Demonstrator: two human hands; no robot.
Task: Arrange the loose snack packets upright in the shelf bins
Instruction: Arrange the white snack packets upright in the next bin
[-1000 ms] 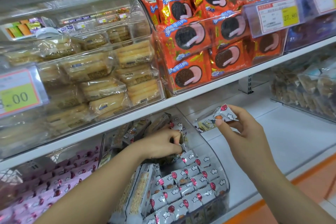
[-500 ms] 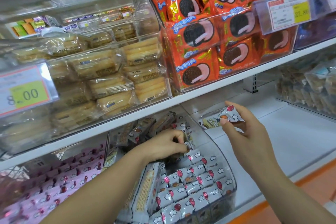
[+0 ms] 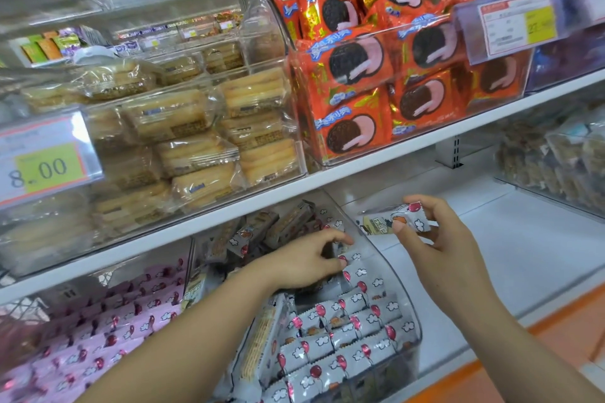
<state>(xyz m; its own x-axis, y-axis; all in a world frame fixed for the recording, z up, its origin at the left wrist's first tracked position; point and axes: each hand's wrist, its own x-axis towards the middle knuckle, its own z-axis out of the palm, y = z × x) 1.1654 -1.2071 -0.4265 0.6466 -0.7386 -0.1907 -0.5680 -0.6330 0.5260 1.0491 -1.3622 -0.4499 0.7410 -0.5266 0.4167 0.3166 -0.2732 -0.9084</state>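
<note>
A clear plastic bin [image 3: 413, 321] on the lower shelf holds several grey snack packets [image 3: 340, 340] printed with red balloons, standing in rows at its front. More grey packets [image 3: 262, 232] lie jumbled at its back. My left hand [image 3: 304, 263] reaches into the bin, its fingers curled on the top of a grey packet in the upper row. My right hand [image 3: 435, 239] hovers just right of the bin and pinches one loose grey packet [image 3: 393, 219] held sideways.
A bin of pink balloon packets [image 3: 98, 337] stands to the left. The upper shelf carries bins of pale biscuit packs [image 3: 183, 127] and orange cookie packs [image 3: 370, 88] with price tags [image 3: 42, 160]. Bare white shelf [image 3: 523, 255] lies right of the grey bin.
My right hand has drifted slightly lower and toward the bin with its packet. My left hand has stayed in the bin, working at the upper row.
</note>
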